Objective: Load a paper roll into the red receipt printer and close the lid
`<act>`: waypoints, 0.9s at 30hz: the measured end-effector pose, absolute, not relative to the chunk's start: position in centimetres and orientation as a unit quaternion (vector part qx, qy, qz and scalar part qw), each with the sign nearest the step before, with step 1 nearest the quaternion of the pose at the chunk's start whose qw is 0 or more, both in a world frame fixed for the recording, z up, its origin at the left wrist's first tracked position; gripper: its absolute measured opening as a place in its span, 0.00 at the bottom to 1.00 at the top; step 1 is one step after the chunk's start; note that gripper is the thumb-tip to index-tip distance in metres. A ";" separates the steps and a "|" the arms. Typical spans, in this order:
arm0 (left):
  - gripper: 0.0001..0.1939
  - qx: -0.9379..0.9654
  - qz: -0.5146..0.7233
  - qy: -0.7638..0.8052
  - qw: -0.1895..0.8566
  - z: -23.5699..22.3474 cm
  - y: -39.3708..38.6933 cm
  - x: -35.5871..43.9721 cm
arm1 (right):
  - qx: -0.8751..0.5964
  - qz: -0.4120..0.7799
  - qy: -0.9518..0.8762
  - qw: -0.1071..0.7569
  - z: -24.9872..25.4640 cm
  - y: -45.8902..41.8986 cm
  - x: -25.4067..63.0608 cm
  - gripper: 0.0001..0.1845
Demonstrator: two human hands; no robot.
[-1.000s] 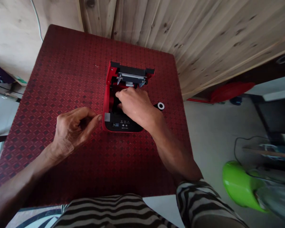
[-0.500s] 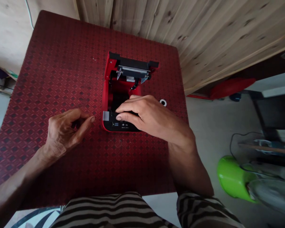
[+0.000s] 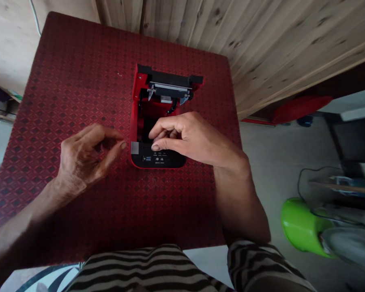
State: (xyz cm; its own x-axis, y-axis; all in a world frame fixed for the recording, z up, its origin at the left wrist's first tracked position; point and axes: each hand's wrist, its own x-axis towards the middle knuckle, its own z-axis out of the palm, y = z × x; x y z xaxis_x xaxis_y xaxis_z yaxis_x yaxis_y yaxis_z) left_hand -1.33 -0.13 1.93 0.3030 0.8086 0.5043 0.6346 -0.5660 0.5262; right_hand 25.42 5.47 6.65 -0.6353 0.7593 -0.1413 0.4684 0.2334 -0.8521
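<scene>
A red and black label printer point(image 3: 134, 125) stands on the table with its lid point(image 3: 170, 81) raised, so the roller and the dark inner compartment show. Over the compartment and the black front panel point(image 3: 149, 162) is my right hand point(image 3: 182, 134), thumb and index finger apart. No object shows between them; whether the thumb touches the panel I cannot tell. To the printer's left hovers my left hand point(image 3: 89, 152), its fingers loosely bent and thumb and index a little apart, holding nothing visible. A silvery square point(image 3: 134, 147) marks the printer's front left corner.
The table point(image 3: 79, 93) has a red patterned cover and meets a plank wall point(image 3: 185, 24) at the back. On the floor to the right are a green bucket point(image 3: 296, 223) and a dark cable point(image 3: 298, 182). A red object point(image 3: 302, 109) lies farther back.
My right hand has come back from inside the printer to above its front edge, and its fingers have parted. My left hand has drawn slightly left. The small white ring is now hidden.
</scene>
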 end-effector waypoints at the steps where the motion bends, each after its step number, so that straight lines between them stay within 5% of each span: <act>1: 0.03 0.808 0.377 0.438 0.112 2.4 0.4 -1.2 | -0.399 0.473 -0.771 0.153 6.7 5.5 25.5 0.01; 27: 0.07 0.848 0.276 0.398 0.217 4.7 5.2 2.7 | -0.447 0.345 -0.769 0.301 6.0 4.0 26.8 0.10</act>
State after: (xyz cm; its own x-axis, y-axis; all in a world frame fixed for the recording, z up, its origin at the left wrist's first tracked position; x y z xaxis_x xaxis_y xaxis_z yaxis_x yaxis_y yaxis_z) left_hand 2.72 5.24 4.69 0.5304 0.7947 0.2951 0.5556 -0.5888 0.5871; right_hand 26.77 3.98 6.01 -0.4204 0.8940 0.1547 0.4798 0.3638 -0.7984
